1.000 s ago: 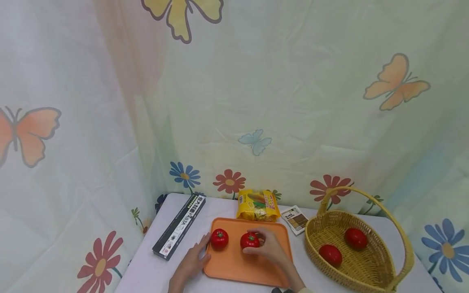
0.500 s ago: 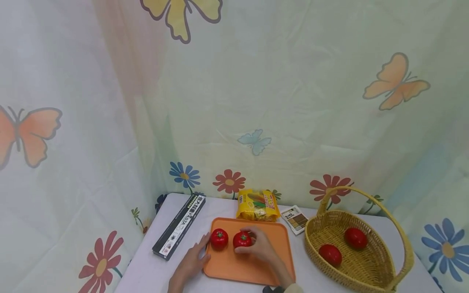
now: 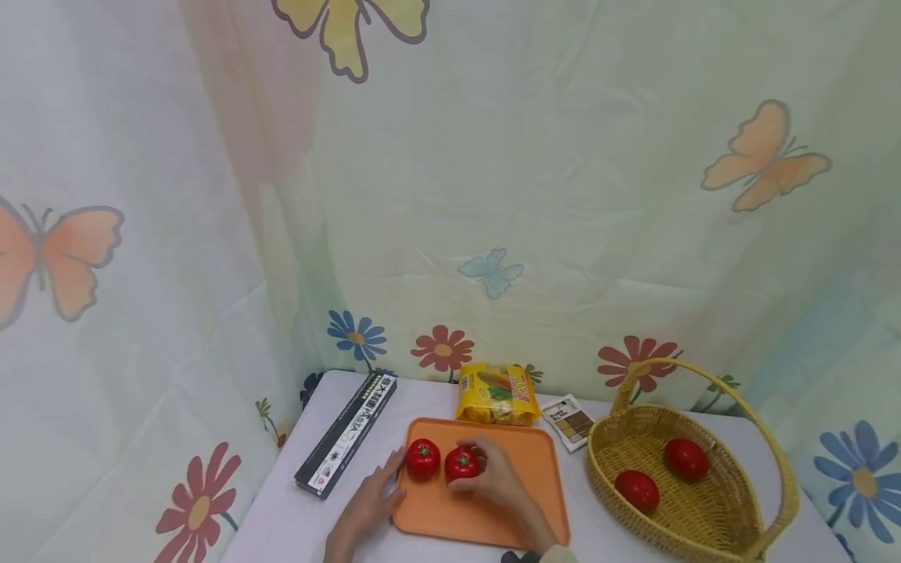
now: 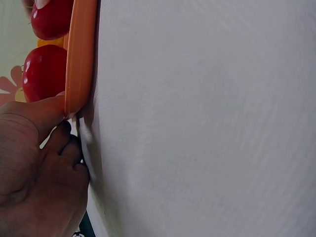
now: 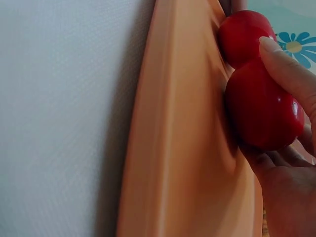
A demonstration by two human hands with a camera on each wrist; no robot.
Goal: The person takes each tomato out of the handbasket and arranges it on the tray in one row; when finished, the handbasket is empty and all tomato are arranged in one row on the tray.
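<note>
Nearest, at the left side of the tray, the left hand holds its edge, thumb over the rim; the thumb's tip is hidden there. Over the tray, the right hand grips a tomato a little left of the tray's middle; some fingers are hidden behind the fruit. Both arms are cut off below. I cannot tell whether this tomato touches the tray. It is round, without clear long axis, its green stem pointing up; the tray's long axis goes left to right. Just beside, near the tray's left edge, is another tomato, also stem up. Right of the tray, a basket contains red fruits, their kind hard to make out. Left of the tray lies a box; behind it, a yellow bag; at its far right, a card, print unreadable.
</note>
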